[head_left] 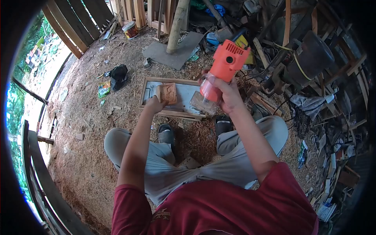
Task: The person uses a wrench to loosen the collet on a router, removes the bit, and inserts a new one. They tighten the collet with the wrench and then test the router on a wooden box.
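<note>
My right hand [229, 96] grips an orange power router [223, 68], lifted above a low wooden-framed board [187, 93] on the ground. My left hand [156, 105] rests on a small carved wooden block [168, 93] that lies on that board. I sit with both knees spread, and my feet in dark sandals [166, 133] are planted just in front of the board. The router's clear base [203, 102] hangs over the board's right part.
Sawdust covers the ground. A black bag [118, 76] and a tin can [130, 29] lie to the left and back. A post [177, 25] stands on a grey sheet behind the board. Cluttered timber, tools and cables [297, 70] fill the right side.
</note>
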### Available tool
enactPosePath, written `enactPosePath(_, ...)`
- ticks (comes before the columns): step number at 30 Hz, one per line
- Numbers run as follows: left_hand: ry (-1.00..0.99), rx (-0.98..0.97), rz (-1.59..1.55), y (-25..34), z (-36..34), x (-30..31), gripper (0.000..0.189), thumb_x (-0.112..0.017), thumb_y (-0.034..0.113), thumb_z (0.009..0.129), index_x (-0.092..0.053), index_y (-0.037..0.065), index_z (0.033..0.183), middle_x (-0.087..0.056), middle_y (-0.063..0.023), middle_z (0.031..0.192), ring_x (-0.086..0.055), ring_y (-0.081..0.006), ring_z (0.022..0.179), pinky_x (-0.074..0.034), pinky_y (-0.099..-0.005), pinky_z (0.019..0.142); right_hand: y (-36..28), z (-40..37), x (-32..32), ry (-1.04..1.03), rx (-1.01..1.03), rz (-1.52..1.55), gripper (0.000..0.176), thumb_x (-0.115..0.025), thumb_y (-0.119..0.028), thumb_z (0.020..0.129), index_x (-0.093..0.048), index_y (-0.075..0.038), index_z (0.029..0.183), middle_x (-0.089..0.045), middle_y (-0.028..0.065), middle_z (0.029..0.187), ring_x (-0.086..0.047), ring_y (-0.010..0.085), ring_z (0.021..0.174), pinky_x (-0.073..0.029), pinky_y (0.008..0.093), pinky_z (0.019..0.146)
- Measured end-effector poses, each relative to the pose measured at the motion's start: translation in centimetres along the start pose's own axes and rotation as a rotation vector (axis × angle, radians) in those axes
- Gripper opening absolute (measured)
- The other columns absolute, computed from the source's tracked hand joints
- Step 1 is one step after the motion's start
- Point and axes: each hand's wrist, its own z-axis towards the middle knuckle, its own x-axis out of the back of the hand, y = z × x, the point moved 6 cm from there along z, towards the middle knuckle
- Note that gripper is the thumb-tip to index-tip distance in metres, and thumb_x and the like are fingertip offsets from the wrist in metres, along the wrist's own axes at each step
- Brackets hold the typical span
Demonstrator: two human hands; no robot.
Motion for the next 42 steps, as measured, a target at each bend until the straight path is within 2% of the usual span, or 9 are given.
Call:
enactPosePath(4,0.243,0.108,0.000,1.8,-2.7,-1.5,0.110,-0.072,0.078,0.074,-0.051,-0.011,0.134,-0.057,-0.0293,0.133,-0.054,-0.0427,0.129,-0.042,-0.0465,0.112,1.1,0.5,0.4,0.011,0.059,0.001,0.053,-0.075,-0.006,0.086,-0.049,-0.004,0.132,-0.065,0.0147,0.118,-0.071,0.0278,0.101,-0.062,0.0414,0.082)
enactPosePath(9,0.443,0.099,0.128,4.0,-2.9,-3.2,0.112,-0.076,0.079,0.069,-0.051,-0.011,0.130,-0.054,-0.0238,0.128,-0.050,-0.0387,0.128,-0.029,-0.0557,0.117,-0.8,-0.5,1.8,0.059,0.341,-0.118,0.058,-0.078,0.001,0.083,-0.049,-0.005,0.132,-0.066,0.0094,0.116,-0.067,0.0188,0.105,-0.056,0.0381,0.092)
enactPosePath(14,0.435,0.073,0.194,3.5,-1.2,-3.9,0.120,-0.077,0.079,0.067,-0.045,-0.012,0.138,-0.050,-0.0227,0.134,-0.043,-0.0376,0.135,-0.021,-0.0598,0.120,-0.8,-1.0,4.2,0.175,0.292,-0.038,0.052,-0.076,-0.002,0.086,-0.050,-0.005,0.132,-0.066,0.0091,0.115,-0.067,0.0181,0.101,-0.057,0.0365,0.089)
enactPosePath(18,0.675,0.014,0.075,5.1,-2.3,-3.3,0.131,-0.082,0.076,0.058,-0.037,-0.013,0.143,-0.050,-0.0243,0.134,-0.046,-0.0405,0.132,-0.022,-0.0660,0.118,-2.2,-1.0,5.4,0.250,0.270,-0.082,0.044,-0.075,-0.012,0.091,-0.051,-0.005,0.127,-0.066,0.0137,0.117,-0.070,0.0302,0.103,-0.061,0.0462,0.087)
enactPosePath(24,0.463,0.013,-0.001,7.2,-2.2,-1.6,0.128,-0.082,0.068,0.062,-0.030,-0.011,0.149,-0.051,-0.0242,0.136,-0.047,-0.0397,0.134,-0.022,-0.0649,0.118,-2.0,-0.7,5.4,0.217,0.157,0.042,0.043,-0.072,-0.014,0.094,-0.049,-0.007,0.130,-0.066,0.0105,0.114,-0.071,0.0278,0.105,-0.061,0.0451,0.090)
enactPosePath(30,0.400,-0.261,0.064,10.5,-2.5,-5.5,0.129,-0.078,0.061,0.067,-0.018,-0.008,0.157,-0.047,-0.0241,0.141,-0.044,-0.0387,0.138,-0.020,-0.0604,0.121,-2.2,-0.9,5.5,0.115,0.089,0.133,0.058,-0.073,-0.032,0.095,-0.044,-0.008,0.139,-0.065,0.0185,0.126,-0.068,0.0350,0.115,-0.056,0.0500,0.102)
enactPosePath(33,0.348,-0.323,0.086,11.8,-3.6,-6.2,0.129,-0.078,0.061,0.068,-0.016,-0.008,0.158,-0.043,-0.0227,0.145,-0.041,-0.0382,0.141,-0.018,-0.0614,0.122,-2.3,-1.2,5.5,0.061,0.098,0.158,0.056,-0.074,-0.018,0.093,-0.041,-0.014,0.138,-0.059,0.0149,0.130,-0.067,0.0305,0.114,-0.056,0.0507,0.101)
enactPosePath(39,0.294,-0.335,0.035,12.0,-4.8,-4.4,0.131,-0.081,0.064,0.066,-0.019,-0.004,0.159,-0.046,-0.0176,0.147,-0.040,-0.0338,0.143,-0.017,-0.0605,0.124,-4.2,-2.0,3.6,-0.023,0.295,-0.038,0.060,-0.077,-0.013,0.090,-0.042,-0.012,0.138,-0.060,0.0140,0.127,-0.067,0.0307,0.111,-0.060,0.0522,0.094)
enactPosePath(42,0.308,-0.375,0.014,11.3,-4.6,-4.3,0.135,-0.081,0.070,0.064,-0.019,-0.003,0.159,-0.046,-0.0159,0.147,-0.039,-0.0321,0.143,-0.017,-0.0582,0.125,-3.8,-1.7,3.9,-0.025,0.229,0.044,0.054,-0.077,-0.014,0.090,-0.046,-0.008,0.134,-0.062,0.0132,0.122,-0.068,0.0326,0.109,-0.061,0.0515,0.091)
